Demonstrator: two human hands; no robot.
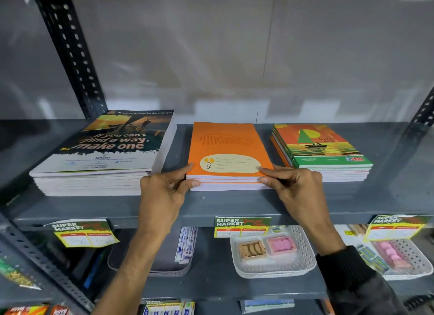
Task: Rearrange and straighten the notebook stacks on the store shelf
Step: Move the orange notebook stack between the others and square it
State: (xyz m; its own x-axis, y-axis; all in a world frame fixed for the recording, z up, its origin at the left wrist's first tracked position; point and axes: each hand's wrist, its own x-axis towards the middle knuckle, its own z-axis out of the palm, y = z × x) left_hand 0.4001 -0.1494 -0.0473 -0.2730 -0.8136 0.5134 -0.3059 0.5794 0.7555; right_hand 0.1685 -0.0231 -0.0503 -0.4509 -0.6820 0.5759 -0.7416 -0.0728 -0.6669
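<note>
Three notebook stacks lie on the grey shelf [234, 204]. The middle one is a low orange notebook stack [225, 148]. My left hand [164, 192] grips its front left corner, thumb on the front edge and fingers along the side. My right hand [293, 188] grips its front right corner in the same way. To the left sits a taller, larger stack with a dark "make one" cover [105, 155]. To the right is a stack with a green and orange sailboat cover [326, 148], its lower books fanned slightly to the left.
Perforated dark uprights [70, 52] frame the shelf at left and right. Yellow "Super Market" price tags [242, 226] hang from the shelf's front lip. Below stand white baskets [272, 260] with erasers and small stationery, and a dark tray [164, 263].
</note>
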